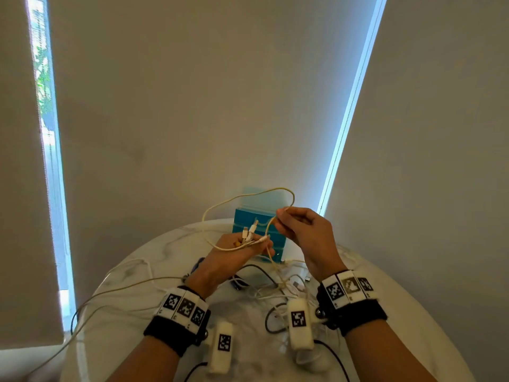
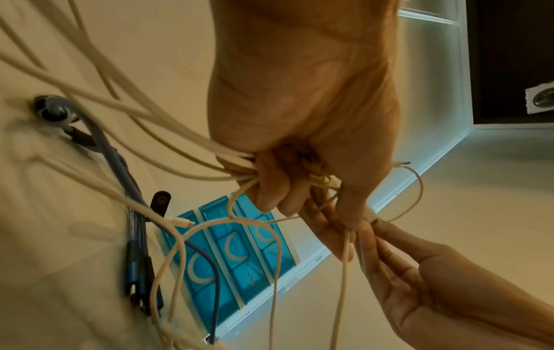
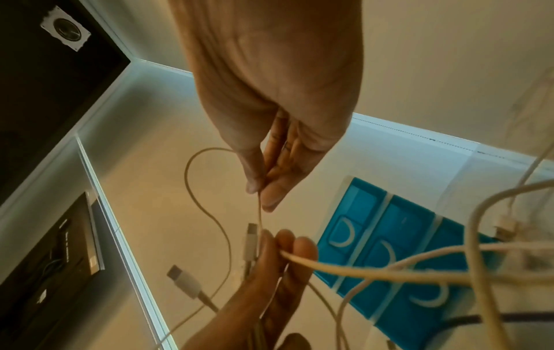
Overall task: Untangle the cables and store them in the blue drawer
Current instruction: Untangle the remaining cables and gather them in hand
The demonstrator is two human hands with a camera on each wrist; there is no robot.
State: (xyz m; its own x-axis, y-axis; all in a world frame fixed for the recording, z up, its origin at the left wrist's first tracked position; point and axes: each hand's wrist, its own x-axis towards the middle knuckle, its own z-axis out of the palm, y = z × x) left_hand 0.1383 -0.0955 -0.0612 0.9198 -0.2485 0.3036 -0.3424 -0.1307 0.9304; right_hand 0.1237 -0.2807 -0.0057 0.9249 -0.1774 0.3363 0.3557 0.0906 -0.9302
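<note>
A home room is suggested, probably a living or dining corner. A round marble-look table (image 1: 385, 285) is set against plain walls. Roller blinds (image 1: 192, 106) are drawn, with daylight and greenery glimpsed at ten o'clock. A small blue drawer unit (image 1: 256, 216) is stood at twelve o'clock.

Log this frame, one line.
left hand: grips cables | right hand: pinches cable | drawer: shut | pile: tangled
</note>
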